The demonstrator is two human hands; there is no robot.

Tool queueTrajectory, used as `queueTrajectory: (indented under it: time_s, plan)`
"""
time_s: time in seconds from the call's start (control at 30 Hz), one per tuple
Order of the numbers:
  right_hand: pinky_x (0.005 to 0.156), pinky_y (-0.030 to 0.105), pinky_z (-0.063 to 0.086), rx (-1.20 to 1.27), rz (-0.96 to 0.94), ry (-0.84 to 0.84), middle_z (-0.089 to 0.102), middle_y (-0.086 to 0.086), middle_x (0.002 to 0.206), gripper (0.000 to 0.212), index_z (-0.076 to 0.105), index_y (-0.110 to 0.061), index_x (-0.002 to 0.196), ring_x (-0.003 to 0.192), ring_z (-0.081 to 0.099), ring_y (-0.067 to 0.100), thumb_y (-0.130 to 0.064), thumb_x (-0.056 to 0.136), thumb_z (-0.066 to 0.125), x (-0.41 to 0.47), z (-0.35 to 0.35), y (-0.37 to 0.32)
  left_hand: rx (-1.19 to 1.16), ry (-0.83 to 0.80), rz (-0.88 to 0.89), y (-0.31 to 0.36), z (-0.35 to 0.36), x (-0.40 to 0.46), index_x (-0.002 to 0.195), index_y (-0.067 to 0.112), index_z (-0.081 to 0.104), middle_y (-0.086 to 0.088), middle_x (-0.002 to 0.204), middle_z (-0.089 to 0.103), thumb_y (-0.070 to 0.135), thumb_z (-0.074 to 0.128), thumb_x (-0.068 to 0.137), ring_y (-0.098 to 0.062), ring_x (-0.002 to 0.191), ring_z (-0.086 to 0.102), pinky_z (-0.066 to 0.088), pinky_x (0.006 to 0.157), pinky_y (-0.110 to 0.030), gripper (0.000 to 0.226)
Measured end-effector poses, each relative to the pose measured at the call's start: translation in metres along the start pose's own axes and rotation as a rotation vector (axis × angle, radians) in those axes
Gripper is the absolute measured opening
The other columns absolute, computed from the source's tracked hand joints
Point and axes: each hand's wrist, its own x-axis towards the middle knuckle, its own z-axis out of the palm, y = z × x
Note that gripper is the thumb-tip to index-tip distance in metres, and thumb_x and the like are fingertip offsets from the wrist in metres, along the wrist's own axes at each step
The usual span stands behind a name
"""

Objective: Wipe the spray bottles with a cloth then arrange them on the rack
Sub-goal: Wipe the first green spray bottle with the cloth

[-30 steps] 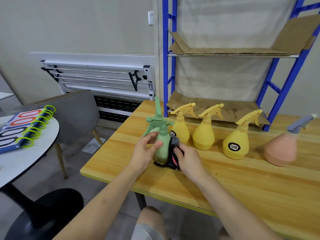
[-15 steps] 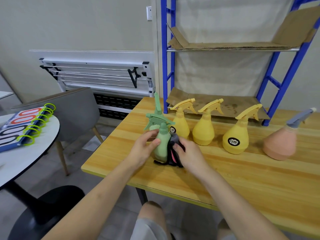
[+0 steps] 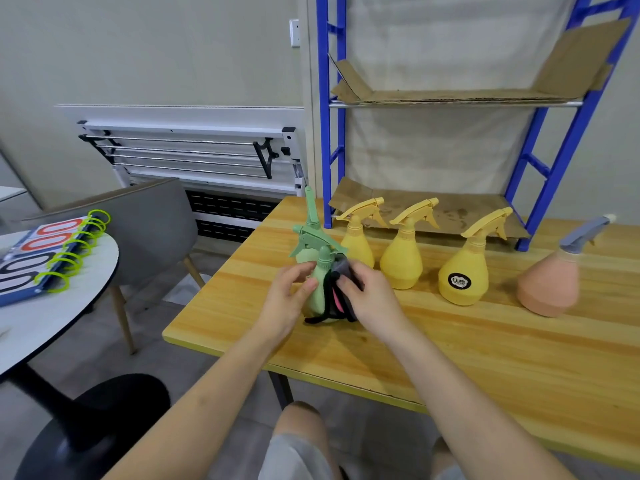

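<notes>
A green spray bottle point(image 3: 320, 284) stands on the wooden table point(image 3: 450, 351) near its left end. My left hand point(image 3: 289, 299) grips its left side. My right hand point(image 3: 372, 296) holds a dark cloth point(image 3: 337, 299) with a pink patch against the bottle's right side. A second green bottle point(image 3: 306, 237) stands just behind it, partly hidden. Three yellow spray bottles point(image 3: 358, 240) point(image 3: 403, 261) point(image 3: 462, 278) and a pink one with a grey trigger point(image 3: 550, 282) stand in a row to the right. Behind them is the blue rack point(image 3: 540, 157).
The rack's two shelves are lined with brown cardboard point(image 3: 450, 95). A grey chair point(image 3: 145, 230) and a round white table point(image 3: 45, 306) carrying a ring-bound flip board point(image 3: 38, 254) stand on the left. A folded white table point(image 3: 194, 157) leans on the wall.
My right hand has slid the cloth slightly up the green bottle's side, toward its neck. My left hand keeps its grip on the bottle.
</notes>
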Motion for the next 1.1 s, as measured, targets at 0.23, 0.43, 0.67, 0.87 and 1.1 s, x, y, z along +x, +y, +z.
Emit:
queueTrajectory:
  time_s: [0.23,0.43,0.67,0.87,1.1]
  plan:
    - [0.077,0.022,0.044,-0.181,0.091,-0.094,0.071,-0.013,0.104,0.023,0.073,-0.024,0.120,0.099,0.065,0.012,-0.015,0.105,0.059,-0.017,-0.012,0.024,-0.009,-0.049,-0.017,0.006,-0.004,0.000,0.140,0.028,0.056,0.004,0.136,0.060,0.030,0.055,0.105,0.002,0.122,0.055,0.048,0.106,-0.026,0.035]
    - [0.099,0.038,0.056,-0.017,0.054,0.040,0.073,-0.012,0.120,0.030,0.069,-0.030,0.130,0.114,0.067,0.011,-0.019,0.104,0.061,-0.008,-0.004,0.008,-0.081,0.033,-0.062,0.019,0.006,-0.004,0.127,0.032,0.057,0.010,0.120,0.067,0.032,0.063,0.101,-0.005,0.114,0.062,0.052,0.096,-0.026,0.026]
    - [0.089,0.025,0.054,0.053,0.066,-0.084,0.075,-0.014,0.114,0.032,0.064,-0.033,0.138,0.105,0.068,0.002,-0.024,0.109,0.053,-0.009,-0.006,0.006,0.012,0.045,-0.069,0.009,0.007,0.002,0.125,0.040,0.055,-0.005,0.113,0.060,0.036,0.062,0.100,-0.017,0.107,0.059,0.051,0.093,-0.032,0.026]
    - [0.070,0.019,0.043,-0.129,0.063,-0.049,0.072,-0.016,0.090,0.015,0.072,-0.034,0.098,0.085,0.065,0.002,-0.022,0.102,0.065,-0.019,-0.008,0.021,0.017,-0.042,-0.074,0.015,-0.009,-0.001,0.134,0.031,0.056,0.004,0.127,0.060,0.027,0.056,0.105,-0.002,0.113,0.057,0.051,0.098,-0.028,0.029]
    - [0.076,0.012,0.047,-0.032,0.026,-0.079,0.072,-0.014,0.113,0.025,0.070,-0.027,0.119,0.095,0.065,0.000,-0.014,0.107,0.053,-0.009,-0.004,-0.004,0.049,-0.118,-0.088,0.034,-0.019,0.006,0.125,0.030,0.057,0.009,0.102,0.067,0.033,0.064,0.100,0.004,0.093,0.063,0.048,0.075,-0.009,0.026]
